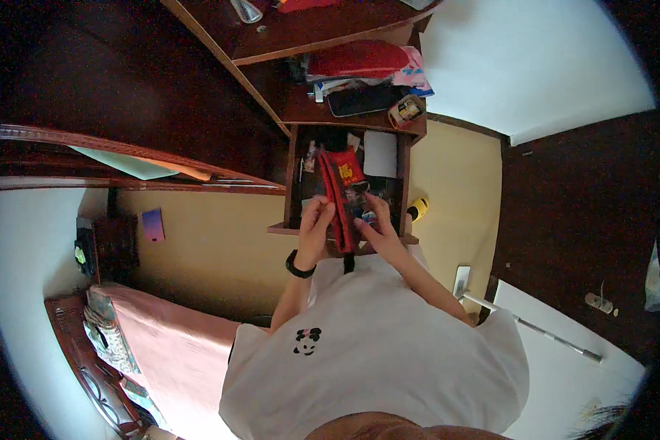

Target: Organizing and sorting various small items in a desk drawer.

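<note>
A long, narrow red pouch with dark edging and a black strap end stands upright over the open drawer. My left hand is closed on its left side, thumb and fingers pinching the edge. Close to the pouch's right side, my right hand is curled, thumb and forefinger a little apart; dark and clear material shows at the fingertips, too small to name. Behind the pouch lies a red packet with yellow print. A white flat box or pad occupies the drawer's back right.
Above the drawer, a shelf holds a red bag, a black flat case and a small jar. A yellow slipper shows right of the drawer. A pink-covered bed is at the left; a mop lies at the right.
</note>
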`<state>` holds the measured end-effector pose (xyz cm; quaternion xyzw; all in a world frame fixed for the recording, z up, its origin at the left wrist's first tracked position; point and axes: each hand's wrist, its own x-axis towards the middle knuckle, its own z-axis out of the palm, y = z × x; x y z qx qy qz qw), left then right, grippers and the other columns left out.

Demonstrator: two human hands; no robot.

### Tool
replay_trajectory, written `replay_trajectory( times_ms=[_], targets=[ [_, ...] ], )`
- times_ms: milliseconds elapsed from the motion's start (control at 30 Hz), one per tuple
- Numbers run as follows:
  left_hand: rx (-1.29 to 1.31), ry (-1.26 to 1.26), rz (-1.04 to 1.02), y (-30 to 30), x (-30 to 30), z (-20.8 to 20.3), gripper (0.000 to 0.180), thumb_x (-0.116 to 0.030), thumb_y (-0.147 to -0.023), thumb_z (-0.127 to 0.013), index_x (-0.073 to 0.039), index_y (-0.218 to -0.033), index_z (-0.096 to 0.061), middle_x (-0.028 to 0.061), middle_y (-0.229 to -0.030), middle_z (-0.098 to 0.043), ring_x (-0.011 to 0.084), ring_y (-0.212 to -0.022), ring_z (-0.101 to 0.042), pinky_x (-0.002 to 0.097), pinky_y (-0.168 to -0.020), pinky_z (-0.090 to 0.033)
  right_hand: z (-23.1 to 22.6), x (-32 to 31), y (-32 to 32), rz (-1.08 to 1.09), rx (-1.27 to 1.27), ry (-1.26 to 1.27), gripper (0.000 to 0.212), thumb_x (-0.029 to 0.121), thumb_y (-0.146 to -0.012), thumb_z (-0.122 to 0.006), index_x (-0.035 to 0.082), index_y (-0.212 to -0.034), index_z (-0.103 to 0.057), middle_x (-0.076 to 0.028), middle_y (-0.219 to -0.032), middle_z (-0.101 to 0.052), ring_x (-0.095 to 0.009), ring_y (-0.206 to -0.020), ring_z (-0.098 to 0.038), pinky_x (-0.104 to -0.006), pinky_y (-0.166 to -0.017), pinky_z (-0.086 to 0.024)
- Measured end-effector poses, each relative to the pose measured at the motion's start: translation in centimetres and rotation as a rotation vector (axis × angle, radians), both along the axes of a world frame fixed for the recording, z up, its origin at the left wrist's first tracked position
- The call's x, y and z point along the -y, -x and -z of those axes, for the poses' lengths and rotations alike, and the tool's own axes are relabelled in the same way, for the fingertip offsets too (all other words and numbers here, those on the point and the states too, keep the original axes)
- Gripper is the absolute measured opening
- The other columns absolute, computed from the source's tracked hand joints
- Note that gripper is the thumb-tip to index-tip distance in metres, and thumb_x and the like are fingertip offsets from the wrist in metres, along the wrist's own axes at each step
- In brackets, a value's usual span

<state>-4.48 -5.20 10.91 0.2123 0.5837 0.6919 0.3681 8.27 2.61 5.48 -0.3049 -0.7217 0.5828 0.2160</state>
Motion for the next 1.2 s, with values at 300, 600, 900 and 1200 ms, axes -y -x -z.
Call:
replay_trajectory(
  times_ms=[300,600,900,1200],
  targets=[
    [0.247,-0.214,0.247,0.1,0.7,-1.6,0.028,-0.010,-0.087,-0.032,-0.004,-0.114,-0.037,0.0044,-0.110,-0.043,0.0122,-0.098,-0.042,0.0257,-0.084,-0.034,-9.5,0.4,1.0,0.058,-0.038,-0.365,0.076,0.030,-0.061,-0.069,0.004,-0.121,-0.028,-0.019,-0.121,-0.024,-0.033,-0.114,-0.024,-0.0403,-0.095,-0.022],
    [0.373,-0.373,0.275,0.3,1.6,-2.6,0.037,-0.002,-0.084,-0.032,-0.004,-0.120,-0.030,0.0082,-0.120,-0.038,0.0175,-0.108,-0.040,0.0317,-0.090,-0.034,-12.3,-0.3,-0.7,0.089,-0.158,-0.310,0.056,0.010,-0.067,-0.061,0.005,-0.116,-0.035,-0.016,-0.117,-0.032,-0.030,-0.109,-0.032,-0.0362,-0.092,-0.026],
    [-0.288,-0.125,0.080,-0.1,1.8,-4.2,0.021,-0.003,-0.079,-0.043,-0.001,-0.100,-0.046,0.0089,-0.099,-0.051,0.0190,-0.085,-0.051,0.0283,-0.076,-0.040,-13.2,-0.4,-1.0,-0.001,-0.082,-0.563,0.062,0.023,-0.063,-0.066,0.005,-0.115,-0.038,-0.017,-0.115,-0.034,-0.030,-0.107,-0.034,-0.0370,-0.091,-0.028],
    [-0.811,-0.012,-0.040,0.6,0.9,-6.5,0.011,0.002,-0.066,-0.058,0.001,-0.075,-0.054,0.0115,-0.092,-0.052,0.0235,-0.081,-0.052,0.0291,-0.070,-0.042,-10.7,-0.8,0.2,0.076,-0.092,-0.186,0.062,0.010,-0.066,-0.063,0.004,-0.119,-0.031,-0.005,-0.073,-0.047,-0.015,-0.068,-0.047,-0.0255,-0.061,-0.038]
  ],
)
